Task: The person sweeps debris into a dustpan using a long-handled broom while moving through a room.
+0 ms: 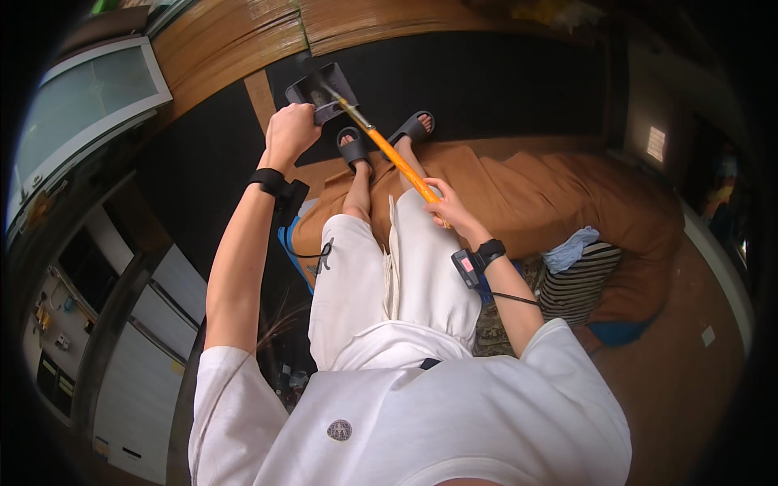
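Note:
My left hand (290, 134) is closed around the handle of a dark grey dustpan (298, 91), held out in front of me beyond my feet. The fingers of my right hand (455, 212) are wrapped round the lower end of a long orange handle belonging to a brush (399, 162). A metal collar joins that handle to the brush's head, which lies over the dustpan's opening. Whether its tip touches the pan I cannot tell. The pan holds something hard to make out.
Dark slippers (354, 149) are on my feet, close to the dustpan. A brown cover (519, 182) lies behind my legs, with a striped cushion (577, 283) and a light blue cloth (570, 249) at right. Wrapped wooden panels (389, 18) stand ahead; a white-framed glass panel (97, 105) is at far left.

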Available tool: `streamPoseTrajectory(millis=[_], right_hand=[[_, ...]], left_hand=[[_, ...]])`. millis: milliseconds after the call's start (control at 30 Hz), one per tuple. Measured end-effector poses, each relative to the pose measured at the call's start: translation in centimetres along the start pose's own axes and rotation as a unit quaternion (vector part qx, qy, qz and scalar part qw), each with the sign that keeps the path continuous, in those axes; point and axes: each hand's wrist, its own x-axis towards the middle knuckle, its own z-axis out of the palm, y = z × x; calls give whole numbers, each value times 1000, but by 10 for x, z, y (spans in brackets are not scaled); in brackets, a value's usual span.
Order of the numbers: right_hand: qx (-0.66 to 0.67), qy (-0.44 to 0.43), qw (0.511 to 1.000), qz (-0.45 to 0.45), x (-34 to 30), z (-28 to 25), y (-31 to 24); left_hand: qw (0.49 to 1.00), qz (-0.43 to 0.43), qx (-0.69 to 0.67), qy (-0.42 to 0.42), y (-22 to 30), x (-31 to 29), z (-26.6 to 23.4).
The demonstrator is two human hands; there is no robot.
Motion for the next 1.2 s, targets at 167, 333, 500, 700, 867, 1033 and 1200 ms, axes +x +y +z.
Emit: streamPoseTrajectory(millis=[167,333,500,700,867,1033,1200], right_hand=[[12,-54,998,7,-33,8,-10],[-1,39,999,-18,-63,-24,17],[-58,207,976,-43,-70,-57,55],[-94,369,924,19,-32,-68,80],[-63,341,938,24,-12,-8,89],[-68,234,970,2,-8,112,88],[113,77,991,8,3,161,56]], left_hand=[[999,36,-17,28,-8,-2,0],[999,30,-3,22,-32,-17,-6],[999,32,-1,-22,-79,-61,-18],[997,36,33,-52,-112,-101,-7],[995,72,45,-60,-93,-109,21],[992,103,43,-57,-67,-93,39],[991,107,53,-66,-63,-80,38]])
